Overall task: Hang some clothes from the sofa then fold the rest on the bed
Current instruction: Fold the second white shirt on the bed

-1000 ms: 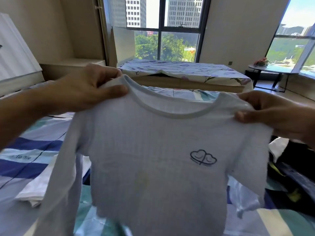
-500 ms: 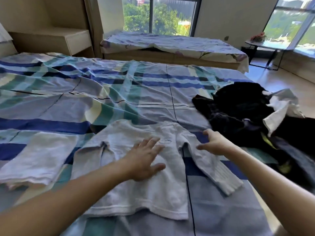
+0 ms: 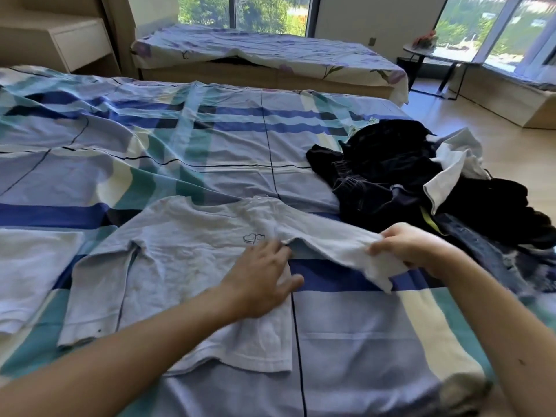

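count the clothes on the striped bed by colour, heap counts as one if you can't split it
Pale, spread out: 2 (long-sleeved shirt, white garment at the left edge)
White, in the heap: 1 (white piece)
Dark: 1 (dark heap, pieces cannot be told apart)
Total: 4

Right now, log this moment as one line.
step: folding on bed | left hand: flat on white shirt | right hand: pinching sleeve, lifted | dark clothes pile: unfolded

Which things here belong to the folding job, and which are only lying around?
Job: pale shirt, left hand pressing it, right hand pinching its sleeve, dark clothes pile, striped bed.
Lying about: second bed, side table, wooden shelf.
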Motion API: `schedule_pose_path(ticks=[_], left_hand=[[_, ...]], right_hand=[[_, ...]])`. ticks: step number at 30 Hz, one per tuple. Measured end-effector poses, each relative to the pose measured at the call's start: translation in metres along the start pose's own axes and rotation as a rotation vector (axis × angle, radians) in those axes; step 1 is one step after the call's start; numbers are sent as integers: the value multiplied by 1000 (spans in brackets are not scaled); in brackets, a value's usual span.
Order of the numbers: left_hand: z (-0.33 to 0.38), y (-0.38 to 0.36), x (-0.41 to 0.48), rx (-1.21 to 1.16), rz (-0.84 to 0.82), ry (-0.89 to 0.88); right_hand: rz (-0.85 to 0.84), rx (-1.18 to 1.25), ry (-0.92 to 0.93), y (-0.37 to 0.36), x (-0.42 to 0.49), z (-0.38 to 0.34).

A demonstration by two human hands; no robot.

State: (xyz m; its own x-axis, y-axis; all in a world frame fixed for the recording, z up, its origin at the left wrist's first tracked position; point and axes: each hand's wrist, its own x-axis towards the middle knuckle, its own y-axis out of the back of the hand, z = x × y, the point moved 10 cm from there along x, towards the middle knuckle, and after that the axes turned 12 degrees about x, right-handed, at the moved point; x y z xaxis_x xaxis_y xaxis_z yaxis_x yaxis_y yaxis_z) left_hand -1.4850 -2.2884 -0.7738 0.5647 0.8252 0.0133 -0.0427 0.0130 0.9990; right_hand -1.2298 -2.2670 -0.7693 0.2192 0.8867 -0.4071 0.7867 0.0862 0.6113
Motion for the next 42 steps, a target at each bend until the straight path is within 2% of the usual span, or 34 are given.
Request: schedule_pose_path(ticks=[2,7,10,12,14,16,18,21,23,25,28,30,32,35,37,39,40,42], left_hand=[[-9,2,15,-19,22,15],[-8,-34,29,-81,-251,-22],[-8,-18,32,-243,-174,21],[-14,-4,34,-533,-127,93],[-16,11,32,-938,-91,119],[-21,30,28,-1237,-18,102],[-33,47,23,-1354,66,102],[-80,53,11,-1403,217,344],[-117,46,-1,-1374,297,541],[-147,40,-14,-1386,349,717],[-182,25,-29,-1438,361,883],[-207,13,-39,-1304,325,960],[-234,5,-50,-1073,313,1010],[-265,11,-66,-737,302,1008],[-280,21,-75,-490,231,957],[-291,25,-89,-281,82,931],[-295,23,-98,-219,-25,932],[-295,10,-119,-239,-248,931]], right_hand=[[61,148,-14,25,-2,11],[144,404,42,48,-16,8],[102,677,159,39,-20,-30],[64,800,225,27,-22,-63],[-16,857,297,3,-24,-98],[-166,870,366,-36,-29,-134],[-344,862,424,-82,-34,-162],[-520,887,487,-127,-38,-187],[-532,852,557,-141,-34,-197],[-458,707,647,-150,-27,-196],[-289,228,782,-173,-20,-184],[-324,-41,843,-202,-22,-174],[-384,-276,828,-233,-22,-158],[-373,-546,802,-254,-19,-141],[-374,-524,778,-254,-19,-142],[-380,-483,764,-254,-18,-145],[-377,-471,761,-254,-18,-146],[-354,-454,762,-255,-16,-145]])
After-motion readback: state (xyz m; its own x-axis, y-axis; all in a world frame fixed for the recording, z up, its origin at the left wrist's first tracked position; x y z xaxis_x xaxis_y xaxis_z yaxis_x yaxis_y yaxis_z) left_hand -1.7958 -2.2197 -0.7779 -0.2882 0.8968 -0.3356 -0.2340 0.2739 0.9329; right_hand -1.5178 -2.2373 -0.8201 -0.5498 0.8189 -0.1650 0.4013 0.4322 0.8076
